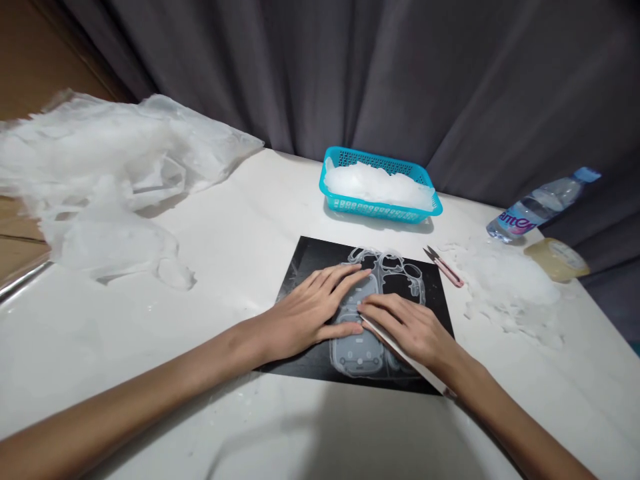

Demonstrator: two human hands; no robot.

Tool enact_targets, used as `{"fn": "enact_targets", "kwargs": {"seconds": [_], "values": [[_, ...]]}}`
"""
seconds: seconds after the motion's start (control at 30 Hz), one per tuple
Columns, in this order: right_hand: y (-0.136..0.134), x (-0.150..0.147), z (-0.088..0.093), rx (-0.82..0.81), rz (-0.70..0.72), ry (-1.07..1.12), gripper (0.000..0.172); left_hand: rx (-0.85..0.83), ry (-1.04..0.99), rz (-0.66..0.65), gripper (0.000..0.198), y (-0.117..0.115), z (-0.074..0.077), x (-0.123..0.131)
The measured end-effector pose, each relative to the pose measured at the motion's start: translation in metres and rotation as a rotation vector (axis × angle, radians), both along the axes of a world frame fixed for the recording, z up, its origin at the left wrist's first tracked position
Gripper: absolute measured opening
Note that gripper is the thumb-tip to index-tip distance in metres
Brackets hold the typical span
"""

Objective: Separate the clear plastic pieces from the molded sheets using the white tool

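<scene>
A translucent moulded silicone sheet (367,347) with several cut-out shapes lies on a black mat (305,263) in the middle of the white table. My left hand (313,307) rests flat on the sheet, fingers stretched out and pressing it down. My right hand (413,327) is closed around a thin white blade-like tool (400,350), whose tip touches the sheet beside my left thumb. The tool's handle runs back under my right wrist.
A turquoise basket (383,210) of translucent pieces stands behind the mat. Pink snips (444,265) lie right of the mat beside a heap of trimmings (505,287). A water bottle (543,203) and tape roll (557,259) sit far right. Crumpled clear plastic bags (100,180) fill the left.
</scene>
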State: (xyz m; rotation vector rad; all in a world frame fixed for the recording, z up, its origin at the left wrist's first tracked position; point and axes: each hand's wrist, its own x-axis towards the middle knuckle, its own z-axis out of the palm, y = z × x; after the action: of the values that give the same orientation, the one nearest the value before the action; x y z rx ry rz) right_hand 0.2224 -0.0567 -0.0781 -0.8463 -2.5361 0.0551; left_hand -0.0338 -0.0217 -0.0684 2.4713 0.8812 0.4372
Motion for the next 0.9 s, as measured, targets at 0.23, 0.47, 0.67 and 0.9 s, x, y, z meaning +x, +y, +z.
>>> {"fn": "enact_targets", "kwargs": {"seconds": [0.23, 0.47, 0.67, 0.9], "values": [[-0.002, -0.013, 0.001, 0.079, -0.02, -0.019, 0.036, -0.06, 0.061, 0.004, 0.09, 0.001, 0.001, 0.001], [0.047, 0.035, 0.025, 0.002, -0.625, 0.532, 0.017, -0.097, 0.099, 0.015, 0.094, 0.003, 0.0, -0.002], [0.028, 0.023, 0.043, -0.233, -0.332, 0.411, 0.02, -0.087, -0.111, 0.12, 0.099, 0.002, 0.008, 0.002], [-0.006, 0.01, 0.045, -0.327, -0.236, 0.469, 0.044, -0.34, -0.301, 0.144, 0.026, 0.012, 0.014, 0.017]]}}
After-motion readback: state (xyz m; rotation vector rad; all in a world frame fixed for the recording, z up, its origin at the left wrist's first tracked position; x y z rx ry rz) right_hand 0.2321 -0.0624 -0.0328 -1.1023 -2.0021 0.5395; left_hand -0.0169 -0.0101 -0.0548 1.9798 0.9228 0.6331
